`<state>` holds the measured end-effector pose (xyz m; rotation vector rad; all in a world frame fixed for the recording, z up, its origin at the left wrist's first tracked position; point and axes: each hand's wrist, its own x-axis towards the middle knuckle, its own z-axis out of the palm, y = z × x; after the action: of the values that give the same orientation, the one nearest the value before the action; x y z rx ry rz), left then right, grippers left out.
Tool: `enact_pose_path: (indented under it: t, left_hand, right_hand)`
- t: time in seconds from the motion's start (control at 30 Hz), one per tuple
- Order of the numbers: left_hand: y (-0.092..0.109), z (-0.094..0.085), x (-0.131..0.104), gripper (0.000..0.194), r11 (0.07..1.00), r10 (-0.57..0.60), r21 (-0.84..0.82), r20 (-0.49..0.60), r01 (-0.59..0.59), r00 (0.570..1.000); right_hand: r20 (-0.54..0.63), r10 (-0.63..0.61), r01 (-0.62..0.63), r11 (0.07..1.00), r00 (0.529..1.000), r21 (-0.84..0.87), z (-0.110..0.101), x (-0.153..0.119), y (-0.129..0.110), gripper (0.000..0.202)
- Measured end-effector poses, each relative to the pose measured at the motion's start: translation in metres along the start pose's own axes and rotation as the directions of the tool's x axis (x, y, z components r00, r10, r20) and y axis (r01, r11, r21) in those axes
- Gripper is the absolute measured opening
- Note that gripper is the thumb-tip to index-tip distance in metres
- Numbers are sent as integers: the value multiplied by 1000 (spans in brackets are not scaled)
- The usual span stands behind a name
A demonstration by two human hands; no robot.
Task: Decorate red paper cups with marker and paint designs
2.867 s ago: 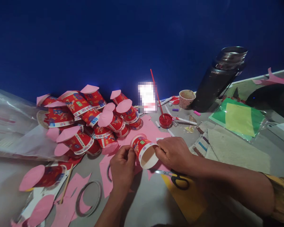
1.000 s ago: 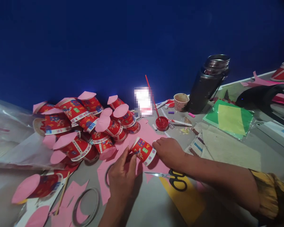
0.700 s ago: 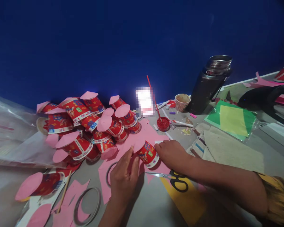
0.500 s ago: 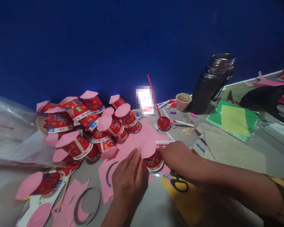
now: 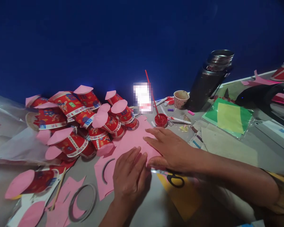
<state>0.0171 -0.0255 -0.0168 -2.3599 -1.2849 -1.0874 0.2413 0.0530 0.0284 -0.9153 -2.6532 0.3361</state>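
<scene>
My left hand (image 5: 130,173) is over the near edge of the pink paper sheet (image 5: 130,140), its fingers stretched forward and slightly apart. Facing it from the right, my right hand (image 5: 168,149) has its fingers spread over the same pink area, thumb low. The red paper cup with a pink cone top, seen between the hands before, no longer shows; the hands may hide it. Just below my right hand lie black-handled scissors (image 5: 175,181), blades partly covered. A sheet of yellow-orange paper (image 5: 180,201) is under them.
Red paper cups (image 5: 68,107) with pink cone tops are piled at left, near a roll of tape (image 5: 94,201) and a stick (image 5: 58,189). Behind my hands stand a red paint pot (image 5: 161,120), a small paper cup (image 5: 181,99) and a dark flask (image 5: 207,83). A cloth (image 5: 229,145) lies right.
My right hand has opened from a curled grip and moved over the pink paper. The cup and white marker by it have gone from sight. The view has shifted slightly.
</scene>
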Motion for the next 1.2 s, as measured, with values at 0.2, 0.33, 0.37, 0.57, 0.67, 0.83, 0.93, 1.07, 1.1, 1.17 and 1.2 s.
enact_pose_path:
  t: [0.2, 0.33, 0.37, 0.57, 0.67, 0.83, 0.93, 1.07, 1.1, 1.17, 1.2]
  left_hand:
    - [2, 2, 4, 27, 993, -69, -101, -22, 67, 997]
    - [0, 4, 4, 25, 989, -89, -123, -22, 86, 996]
    - [-1, 4, 3, 26, 987, -92, -132, -24, 89, 995]
    - [2, 2, 4, 23, 937, -237, -269, -12, 225, 971]
    - [8, -3, 13, 16, 708, -598, -387, 117, 591, 793]
    - [11, -6, 31, 42, 288, -758, -431, 443, 855, 479]
    - [12, -3, 39, 47, 290, -744, -412, 470, 864, 475]
    - [15, 2, 43, 48, 319, -727, -415, 469, 852, 501]
    - [16, 4, 43, 48, 312, -725, -421, 473, 852, 500]
    - [16, 6, 43, 47, 273, -723, -443, 491, 854, 486]
    - [16, 7, 43, 47, 241, -723, -457, 504, 856, 473]
  right_hand:
    - [-10, -35, 35, 999, 999, -10, 13, -2, 3, 81]
    - [-25, -46, 46, 999, 999, 2, 18, -3, 8, 83]
    - [-19, -45, 45, 999, 999, 14, 17, -3, 9, 84]
    - [-32, -11, 15, 993, 999, 119, 0, -13, 19, 87]
    - [-172, 45, -13, 984, 984, 178, 1, -21, 22, 67]
    - [-449, 119, -3, 968, 886, 251, 23, -29, 16, 43]
    - [-426, 44, 42, 981, 904, 192, 31, -29, 11, 56]
    - [-316, 20, 25, 990, 948, 137, 38, -27, 10, 74]
    - [-296, 23, 16, 992, 955, 128, 40, -26, 10, 77]
    - [-272, 26, 5, 994, 962, 112, 46, -26, 12, 79]
    - [-265, 26, 2, 994, 964, 107, 48, -27, 13, 79]
